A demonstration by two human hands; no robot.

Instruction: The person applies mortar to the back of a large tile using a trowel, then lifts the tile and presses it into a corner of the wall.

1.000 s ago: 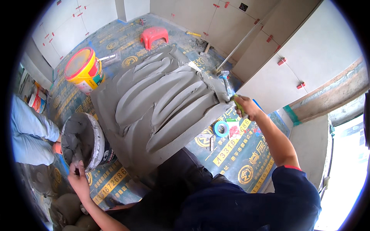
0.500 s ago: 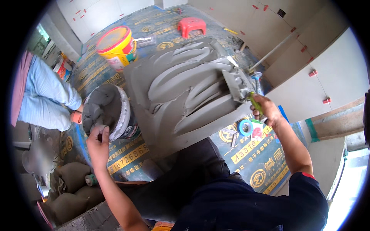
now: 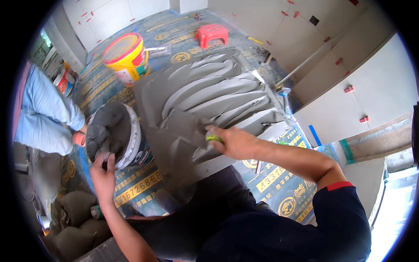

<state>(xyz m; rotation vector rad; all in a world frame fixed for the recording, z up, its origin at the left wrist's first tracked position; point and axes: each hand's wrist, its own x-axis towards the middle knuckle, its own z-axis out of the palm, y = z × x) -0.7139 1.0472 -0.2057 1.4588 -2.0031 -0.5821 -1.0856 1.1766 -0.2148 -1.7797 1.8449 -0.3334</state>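
Observation:
My right hand (image 3: 235, 143) is wrapped round the yellow-green handle of a trowel (image 3: 215, 138). Its blade, smeared by motion and hard to tell from the mortar, is over the left half of a large slab. Grey mortar (image 3: 205, 90) lies in curved ridges across that slab (image 3: 214, 166), which shows bare along its near edge. My left hand (image 3: 104, 170) is closed at the near rim of a white-rimmed bucket (image 3: 136, 131) holding thick grey mortar. What its fingers pinch, something grey and mortar-coated, cannot be made out.
Behind the bucket stands a yellow and red pail (image 3: 124, 56), with a flat-bladed tool (image 3: 159, 51) beside it. Farther back is a red stool (image 3: 212, 35). A person in light blue trousers (image 3: 48, 109) is at the left. Tiled walls with red clips (image 3: 349, 89) rise at the right.
My right hand has swept the trowel leftward from the slab's right edge to its left half, spreading mortar. My left hand stays at the bucket rim. The view has shifted slightly.

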